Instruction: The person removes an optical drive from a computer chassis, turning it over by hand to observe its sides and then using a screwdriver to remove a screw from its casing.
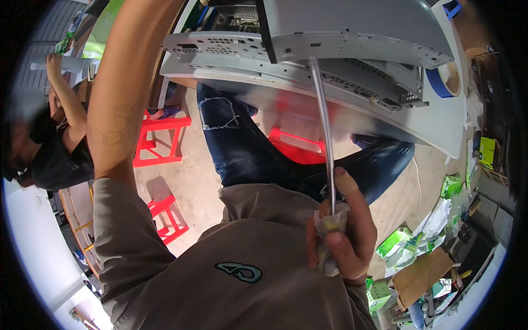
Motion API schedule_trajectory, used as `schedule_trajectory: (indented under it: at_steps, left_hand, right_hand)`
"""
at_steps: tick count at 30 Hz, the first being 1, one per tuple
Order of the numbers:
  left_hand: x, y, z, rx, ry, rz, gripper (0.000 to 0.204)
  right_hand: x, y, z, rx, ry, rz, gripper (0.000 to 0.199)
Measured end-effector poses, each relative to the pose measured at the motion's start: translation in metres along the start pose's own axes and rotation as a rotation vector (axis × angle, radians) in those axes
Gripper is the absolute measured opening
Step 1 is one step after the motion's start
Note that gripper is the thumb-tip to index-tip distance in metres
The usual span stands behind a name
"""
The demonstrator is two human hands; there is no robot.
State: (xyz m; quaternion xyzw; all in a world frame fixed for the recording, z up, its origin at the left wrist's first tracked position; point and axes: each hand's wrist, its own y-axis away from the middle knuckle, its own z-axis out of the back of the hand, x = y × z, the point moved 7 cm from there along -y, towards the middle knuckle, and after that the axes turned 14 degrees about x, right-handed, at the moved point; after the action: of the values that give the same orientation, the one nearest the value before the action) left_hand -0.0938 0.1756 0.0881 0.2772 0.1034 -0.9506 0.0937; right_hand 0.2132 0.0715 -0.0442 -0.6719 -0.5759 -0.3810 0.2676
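My right hand (356, 234) is closed round the wrapped handle of a long screwdriver (323, 121), near my chest. The slim metal shaft points away from me, and its far end meets the edge of a grey metal panel (357, 44). Whether the tip sits in a hole there I cannot tell. This panel stands tilted over a grey computer case (220, 48) on the white table. Inside the case, part of the electronics shows at the far left. My left arm reaches forward past the case's left side, and the hand is out of the picture.
A blue and white tape roll (443, 80) lies on the white table (440, 124), right of the case. Red plastic stools (165, 124) stand to the left and under the table. Cardboard (421, 280) and green-white packaging litter the right side. Another person (55, 148) works at far left.
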Motion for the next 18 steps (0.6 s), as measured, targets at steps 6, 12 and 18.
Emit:
schedule_trajectory:
  at_steps: [6,12,18]
  left_hand:
    - [0.003,-0.005,-0.013,-0.006,-0.098,-0.034,0.035]
    - [-0.006,0.001,-0.022,-0.018,-0.187,-0.016,0.039]
    - [-0.003,-0.001,-0.022,-0.010,-0.166,-0.038,0.039]
  right_hand:
    - [-0.007,-0.007,-0.002,0.103,0.012,-0.050,0.084]
    - [-0.011,-0.013,0.000,0.069,-0.083,-0.031,0.086]
    - [-0.011,-0.017,0.003,0.091,-0.078,-0.013,0.085]
